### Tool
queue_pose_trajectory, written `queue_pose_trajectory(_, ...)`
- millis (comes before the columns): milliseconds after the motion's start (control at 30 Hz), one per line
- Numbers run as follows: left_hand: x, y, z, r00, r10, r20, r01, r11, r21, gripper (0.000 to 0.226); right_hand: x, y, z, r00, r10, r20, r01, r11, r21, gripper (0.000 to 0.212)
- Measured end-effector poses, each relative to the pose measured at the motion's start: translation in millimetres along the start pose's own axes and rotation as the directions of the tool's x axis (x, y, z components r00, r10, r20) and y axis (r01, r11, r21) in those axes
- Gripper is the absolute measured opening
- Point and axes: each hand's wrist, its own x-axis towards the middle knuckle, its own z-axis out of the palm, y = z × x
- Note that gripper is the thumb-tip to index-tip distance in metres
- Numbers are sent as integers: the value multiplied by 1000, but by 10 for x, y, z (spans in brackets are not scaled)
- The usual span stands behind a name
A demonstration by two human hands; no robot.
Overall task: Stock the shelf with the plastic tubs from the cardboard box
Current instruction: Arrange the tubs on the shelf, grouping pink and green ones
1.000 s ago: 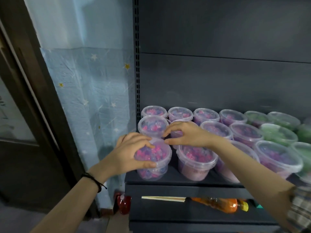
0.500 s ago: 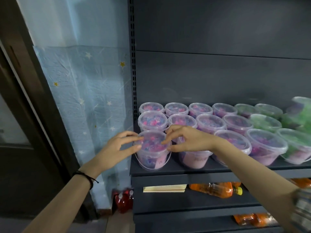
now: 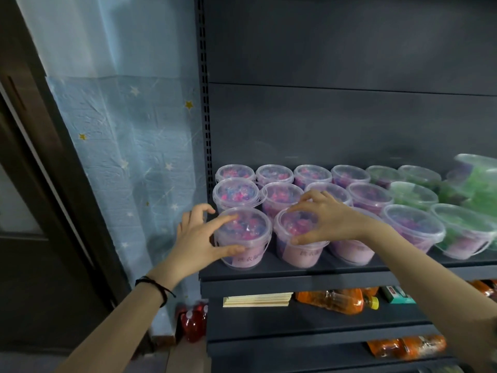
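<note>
Two clear plastic tubs sit side by side at the front left of the dark shelf (image 3: pixel 269 273). Both hold pink and blue bits and have pink labels. The left hand (image 3: pixel 199 238) wraps around the corner tub (image 3: pixel 243 238), with its thumb low on the side and a finger on the lid. The right hand (image 3: pixel 326 219) grips the second tub (image 3: pixel 295 244) just beside it, fingers on the lid and thumb on the rim. More tubs stand in rows behind, pink ones (image 3: pixel 368 195) then green ones (image 3: pixel 414 193) to the right. Orange bottles (image 3: pixel 336 301) lie on the shelf below.
</note>
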Motion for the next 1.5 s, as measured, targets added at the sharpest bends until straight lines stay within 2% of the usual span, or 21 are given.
queue_pose_trajectory(67, 15, -42, -64, 997, 34, 74, -29, 998, -62, 89, -16, 19, 17, 1000, 12, 24, -13, 999, 32, 64)
queue_pose_trajectory(167, 11, -99, -169, 985, 76, 157, -53, 988, -148, 62, -16, 13, 30, 1000, -16, 19, 14, 995, 98, 59)
queue_pose_trajectory(367, -4, 35, -178, 989, 47, 142, -31, 993, -111, 61, -20, 66, 72, 998, -50, 43, 43, 987, 157, 63)
queue_pose_trajectory(500, 136, 207, -102, 990, 49, 131, -44, 998, -39, 76, 70, 85, 27, 997, -76, 17, 72, 978, 198, 50)
queue_pose_trajectory(600, 394, 240, -88, 993, 40, 114, -41, 999, 5, 87, 259, 70, -9, 994, -64, -93, 84, 968, 236, 51)
queue_pose_trajectory(667, 557, 244, -66, 980, -9, 197, -13, 994, 108, 99, 440, 47, -20, 990, -59, -125, 87, 968, 235, 47)
queue_pose_trajectory(767, 665, 249, -52, 923, -129, 363, 48, 973, 225, 109, 751, 34, -19, 991, -75, -107, 96, 973, 209, 42)
queue_pose_trajectory(933, 574, 283, -113, 938, -118, 325, -10, 931, 365, 111, 1203, 24, -53, 982, -89, -169, 123, 971, 203, 34)
queue_pose_trajectory(1067, 512, 337, -189, 929, -105, 354, -18, 945, 326, 105, 1499, 22, -113, 993, -82, -85, 98, 974, 206, 39)
queue_pose_trajectory(1233, 523, 311, -179, 944, -62, 325, -33, 960, 277, 91, 1934, -96, -89, 998, -58, 13, 53, 972, 227, 48)
queue_pose_trajectory(1400, 527, 264, -110, 966, -13, 259, -53, 967, 250, 88, 2268, -201, 65, 988, -62, 142, 54, 997, 58, 42)
queue_pose_trajectory(1500, 564, 259, -92, 963, -22, 270, -43, 972, 231, 87, 2265, -175, 37, 973, -97, 208, 79, 993, 91, 48)
